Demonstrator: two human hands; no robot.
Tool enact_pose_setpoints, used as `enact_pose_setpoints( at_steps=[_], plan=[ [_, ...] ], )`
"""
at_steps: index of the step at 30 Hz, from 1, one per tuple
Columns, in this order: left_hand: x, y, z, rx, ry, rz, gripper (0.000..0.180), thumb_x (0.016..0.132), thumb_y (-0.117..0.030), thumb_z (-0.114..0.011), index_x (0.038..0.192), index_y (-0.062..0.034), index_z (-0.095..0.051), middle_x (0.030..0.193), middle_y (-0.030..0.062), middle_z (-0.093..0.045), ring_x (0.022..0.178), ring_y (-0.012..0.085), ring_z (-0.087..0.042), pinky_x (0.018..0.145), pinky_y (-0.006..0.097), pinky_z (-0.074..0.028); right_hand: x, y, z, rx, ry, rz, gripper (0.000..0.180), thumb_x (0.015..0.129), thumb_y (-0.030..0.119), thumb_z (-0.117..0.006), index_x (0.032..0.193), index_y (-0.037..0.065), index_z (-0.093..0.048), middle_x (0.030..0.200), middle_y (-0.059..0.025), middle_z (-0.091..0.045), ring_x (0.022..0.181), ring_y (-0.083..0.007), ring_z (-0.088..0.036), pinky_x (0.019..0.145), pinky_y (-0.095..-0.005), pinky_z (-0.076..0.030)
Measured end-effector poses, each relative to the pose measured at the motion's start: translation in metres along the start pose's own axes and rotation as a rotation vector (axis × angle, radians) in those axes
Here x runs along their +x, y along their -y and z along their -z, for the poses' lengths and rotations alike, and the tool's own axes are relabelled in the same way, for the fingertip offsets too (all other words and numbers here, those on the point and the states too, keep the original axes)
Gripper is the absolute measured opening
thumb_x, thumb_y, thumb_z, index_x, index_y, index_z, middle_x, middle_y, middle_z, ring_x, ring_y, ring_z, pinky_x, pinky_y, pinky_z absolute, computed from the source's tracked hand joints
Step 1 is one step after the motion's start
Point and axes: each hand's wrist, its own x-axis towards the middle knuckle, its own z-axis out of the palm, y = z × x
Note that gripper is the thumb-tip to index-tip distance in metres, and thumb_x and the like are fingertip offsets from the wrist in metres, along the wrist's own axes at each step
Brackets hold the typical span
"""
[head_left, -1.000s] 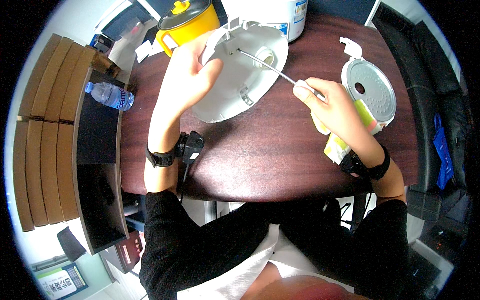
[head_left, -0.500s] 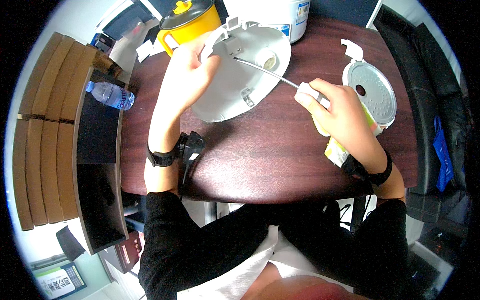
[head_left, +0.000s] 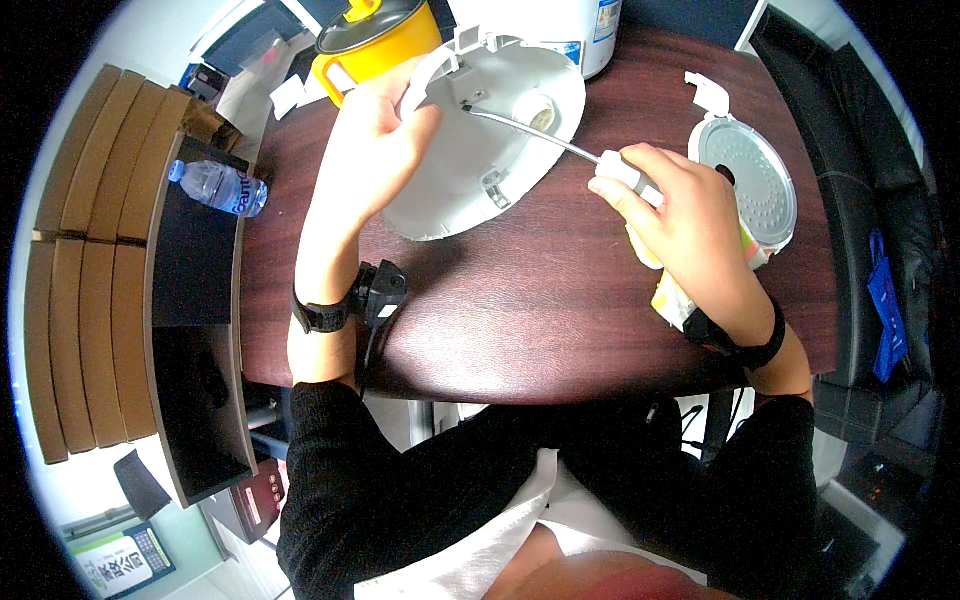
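Note:
My left hand (head_left: 385, 135) is closed round the left edge of a white oval plastic cover (head_left: 440, 195), which looks like a rice cooker lid, inner side up and tilted on the table. My right hand (head_left: 680, 205) grips the white-and-grey handle of a screwdriver (head_left: 560, 143). Its metal shaft crosses over the cover from the right. The tip rests at or very near a small dark spot by the hinge bracket, close to my left thumb; whether it touches cannot be made out. A round translucent knob-like part (head_left: 537, 112) sits inside the cover.
A grey perforated inner lid (head_left: 750, 180) and a yellow-green packet (head_left: 675, 300) lie at right. Behind the cover stand a yellow pot (head_left: 375, 45) with a dark lid and a white appliance body (head_left: 600, 40). A water bottle (head_left: 218, 188) lies on the left shelf, beside cardboard boxes (head_left: 95, 250).
The screwdriver's tip has shifted slightly up and left toward the hinge bracket, and my right hand has turned a little. My left hand keeps its hold on the cover.

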Motion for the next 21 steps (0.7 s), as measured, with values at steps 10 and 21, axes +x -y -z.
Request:
enact_pose_setpoints(
  at_steps=[10,21],
  plan=[
    [-0.0015,0.0003,-0.0008,0.037,-0.025,-0.03,0.046,0.078,-0.004,-0.045,0.123,-0.001,-0.052,0.094,0.0055,-0.06,0.085,0.0113,-0.052,0.08,0.024,-0.041,0.0014,-0.0024,-0.0006,-0.049,-0.018,0.009,0.031,0.078,0.038,-0.065,0.082,0.008,-0.061,0.068,-0.0101,-0.06,0.062,-0.0304,-0.06,0.053,-0.0392,-0.047],
    [-0.0019,0.0004,-0.0021,-0.014,-0.012,-0.039,0.046,0.078,-0.004,-0.044,0.123,0.0007,-0.051,0.094,0.0054,-0.06,0.085,0.0107,-0.052,0.08,0.024,-0.041,0.0016,-0.0019,0.001,-0.058,-0.036,0.02,0.031,0.077,0.038,-0.066,0.084,0.008,-0.061,0.068,-0.01,-0.06,0.061,-0.0301,-0.06,0.053,-0.0391,-0.047]
  ],
)
